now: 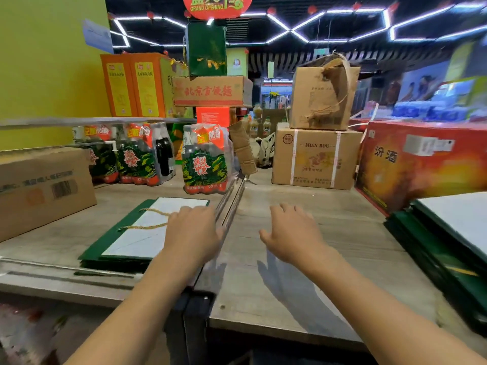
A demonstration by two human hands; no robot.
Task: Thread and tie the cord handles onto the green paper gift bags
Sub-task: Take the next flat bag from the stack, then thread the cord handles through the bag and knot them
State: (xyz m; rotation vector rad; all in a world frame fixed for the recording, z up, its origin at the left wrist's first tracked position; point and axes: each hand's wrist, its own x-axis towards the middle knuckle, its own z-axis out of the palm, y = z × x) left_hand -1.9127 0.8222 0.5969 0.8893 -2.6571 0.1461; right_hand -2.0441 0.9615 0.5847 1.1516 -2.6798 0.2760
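Grips of left hand point(192, 233) and right hand point(292, 233) released; bag point(96, 245), likely light and creasable, best held by its edge.

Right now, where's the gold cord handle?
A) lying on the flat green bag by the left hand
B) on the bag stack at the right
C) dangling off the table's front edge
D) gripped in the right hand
A: the gold cord loops across the flat green bag up to the left hand; the right hand is open, holding nothing.
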